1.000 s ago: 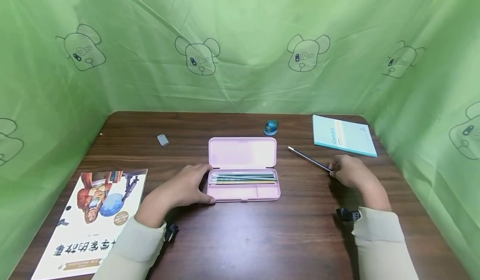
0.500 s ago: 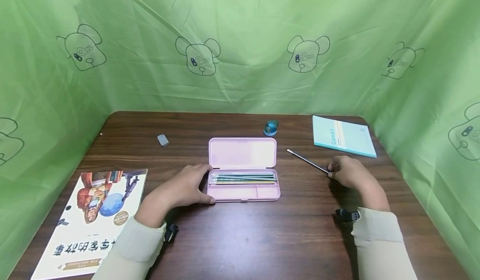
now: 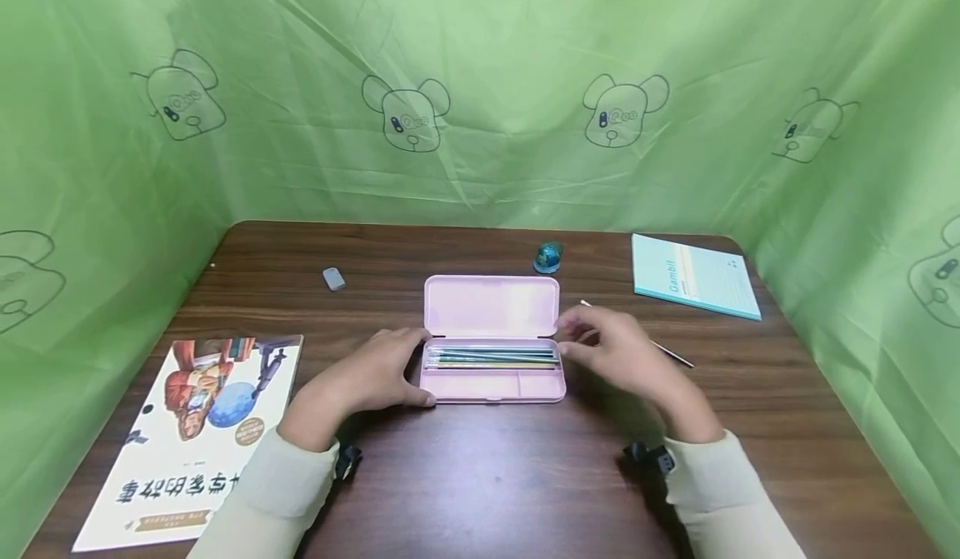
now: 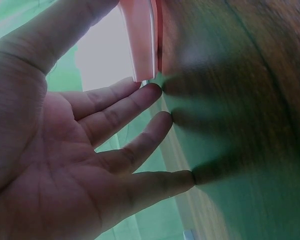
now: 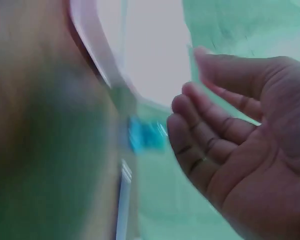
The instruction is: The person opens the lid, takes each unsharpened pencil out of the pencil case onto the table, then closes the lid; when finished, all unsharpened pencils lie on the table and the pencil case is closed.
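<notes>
A pink pencil case lies with its lid up at mid-table; several pencils fill its rear compartment. My left hand holds its left end, thumb at the front corner and fingertips at the back. In the left wrist view, that case sits between the thumb and the spread fingers. My right hand is just right of the case with fingers bent loosely and nothing between them; touch with the case cannot be told. A dark pencil with a white end lies on the table, partly hidden by that hand.
A grey-white eraser lies at back left. Behind the case stands a small rounded blue object. A light blue notebook is at back right, and a picture-covered book at left. Green cloth surrounds the table.
My right hand has let go of the pencil and moved left to the case's right end. The pencil now lies on the table. My left hand stays at the case.
</notes>
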{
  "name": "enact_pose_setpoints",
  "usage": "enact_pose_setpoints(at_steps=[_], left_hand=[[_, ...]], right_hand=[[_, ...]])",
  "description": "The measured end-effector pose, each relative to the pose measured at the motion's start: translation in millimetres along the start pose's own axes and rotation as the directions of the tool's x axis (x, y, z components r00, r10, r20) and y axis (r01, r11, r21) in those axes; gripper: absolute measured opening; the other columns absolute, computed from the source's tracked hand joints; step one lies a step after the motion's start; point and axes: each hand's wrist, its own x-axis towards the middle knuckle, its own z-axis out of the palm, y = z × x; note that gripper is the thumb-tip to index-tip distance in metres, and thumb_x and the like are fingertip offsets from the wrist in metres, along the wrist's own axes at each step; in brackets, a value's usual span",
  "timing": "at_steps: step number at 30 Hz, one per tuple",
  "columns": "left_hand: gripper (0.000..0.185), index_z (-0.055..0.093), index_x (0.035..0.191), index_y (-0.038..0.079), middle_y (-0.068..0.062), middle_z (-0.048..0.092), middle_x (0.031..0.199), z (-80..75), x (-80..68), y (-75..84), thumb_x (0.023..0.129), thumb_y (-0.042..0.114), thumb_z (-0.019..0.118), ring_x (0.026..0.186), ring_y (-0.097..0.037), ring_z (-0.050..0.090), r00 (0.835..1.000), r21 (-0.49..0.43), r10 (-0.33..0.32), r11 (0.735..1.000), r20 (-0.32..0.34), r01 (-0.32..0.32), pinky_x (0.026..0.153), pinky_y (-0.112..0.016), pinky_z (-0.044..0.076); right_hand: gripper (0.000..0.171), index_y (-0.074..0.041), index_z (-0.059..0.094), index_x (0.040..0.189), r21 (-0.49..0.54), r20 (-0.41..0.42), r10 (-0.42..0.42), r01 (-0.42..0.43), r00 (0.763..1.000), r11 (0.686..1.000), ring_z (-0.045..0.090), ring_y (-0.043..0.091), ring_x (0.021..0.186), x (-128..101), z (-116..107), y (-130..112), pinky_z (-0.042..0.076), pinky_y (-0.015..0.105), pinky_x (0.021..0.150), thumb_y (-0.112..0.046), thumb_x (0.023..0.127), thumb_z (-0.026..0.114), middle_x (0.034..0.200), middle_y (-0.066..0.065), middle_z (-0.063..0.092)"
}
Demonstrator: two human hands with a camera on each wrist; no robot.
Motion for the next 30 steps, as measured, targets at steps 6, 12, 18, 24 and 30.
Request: enact_pose_setpoints(at_steps=[6, 12, 18, 24, 30], left_hand=[[0.09, 0.058, 0.154, 0.0, -0.02, 0.065, 0.155, 0.5, 0.5, 0.6, 0.084, 0.038, 0.099, 0.146, -0.044, 0.058, 1.0, -0.002, 0.006, 1.0, -0.001, -0.006, 0.127, -0.058, 0.045], [0.092, 0.056, 0.156, -0.001, -0.02, 0.064, 0.158, 0.5, 0.6, 0.4, 0.084, 0.039, 0.099, 0.147, -0.043, 0.057, 1.0, 0.003, 0.004, 1.0, 0.002, -0.004, 0.128, -0.058, 0.045], [0.092, 0.056, 0.157, 0.0, -0.019, 0.063, 0.159, 0.3, -1.7, 0.8, 0.085, 0.039, 0.099, 0.149, -0.043, 0.056, 1.0, -0.01, -0.02, 1.0, 0.01, 0.021, 0.129, -0.058, 0.043], [0.09, 0.057, 0.155, 0.001, -0.018, 0.065, 0.156, 1.3, -2.5, 1.0, 0.084, 0.038, 0.099, 0.146, -0.041, 0.057, 1.0, -0.01, -0.022, 1.0, 0.004, 0.022, 0.127, -0.058, 0.045], [0.089, 0.058, 0.155, 0.001, -0.018, 0.065, 0.155, 1.3, -1.0, 0.9, 0.084, 0.037, 0.099, 0.146, -0.041, 0.058, 1.0, -0.006, -0.021, 1.0, 0.003, 0.021, 0.127, -0.057, 0.046]], right_hand=[[0.032, -0.009, 0.079, 0.131, 0.005, 0.062, -0.028, 0.028, 0.998, 1.0, 0.076, 0.025, 0.117, 7, 41, -9, 0.063, 0.052, 0.106, -0.009, 0.1, 0.083, 0.127, 0.007, 0.082], [0.04, -0.011, 0.076, 0.142, -0.06, 0.104, 0.015, -0.009, 0.994, 0.998, 0.072, 0.028, 0.133, 9, 50, -10, 0.056, 0.057, 0.117, -0.013, 0.102, 0.081, 0.14, 0.007, 0.079], [0.038, -0.01, 0.077, 0.142, -0.075, 0.136, 0.023, -0.013, 0.99, 0.997, 0.072, 0.028, 0.132, 10, 53, -12, 0.058, 0.057, 0.116, -0.011, 0.104, 0.079, 0.139, 0.009, 0.079], [0.036, -0.013, 0.079, 0.14, -0.083, 0.155, 0.037, -0.024, 0.987, 0.996, 0.072, 0.024, 0.123, 10, 54, -13, 0.06, 0.055, 0.112, -0.009, 0.104, 0.078, 0.135, 0.007, 0.08], [0.032, -0.015, 0.082, 0.133, -0.036, 0.142, 0.055, -0.05, 0.988, 0.998, 0.072, 0.022, 0.119, 11, 53, -9, 0.061, 0.054, 0.109, -0.008, 0.103, 0.08, 0.13, 0.004, 0.082]])
